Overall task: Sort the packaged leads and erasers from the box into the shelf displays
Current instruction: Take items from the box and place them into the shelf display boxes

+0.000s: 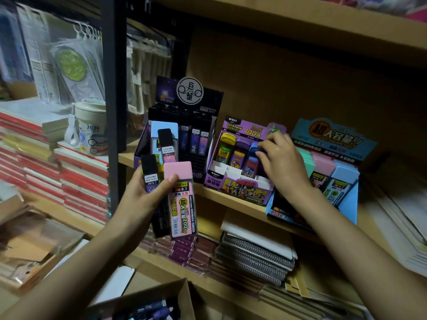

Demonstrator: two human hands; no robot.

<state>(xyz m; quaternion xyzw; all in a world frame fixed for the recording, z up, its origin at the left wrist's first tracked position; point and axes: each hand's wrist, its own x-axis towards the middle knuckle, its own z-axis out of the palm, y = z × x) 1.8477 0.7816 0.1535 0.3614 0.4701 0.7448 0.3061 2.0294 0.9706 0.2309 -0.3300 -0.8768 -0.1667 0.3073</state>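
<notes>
A fan of lead packs point(150, 172) is gripped in the left hand point(145, 199), with the thumb pressed across a pink pack point(183, 211) at the front and black-capped packs held behind it. The right hand point(285, 162) is reached into a purple display point(240, 192), its fingertips curled round the top of a blue lead case point(252, 163) standing in the right-hand slot, beside a purple case and a yellow one. The purple display is set on a wooden shelf point(231, 204), between a black display point(198, 125) to the left and a blue display point(335, 139) to the right, the latter filled with green-, pink- and blue-topped packs. Nearest the camera, an open cardboard box point(166, 293) is seen with loose lead cases inside. Spiral notebooks point(254, 257) are stacked on the shelf below. Left of a black upright post point(115, 88), red-edged books point(85, 181) are piled, a white cup point(91, 121) is stood on them, and clear hanging packets point(76, 65) are blurred at the far left.
</notes>
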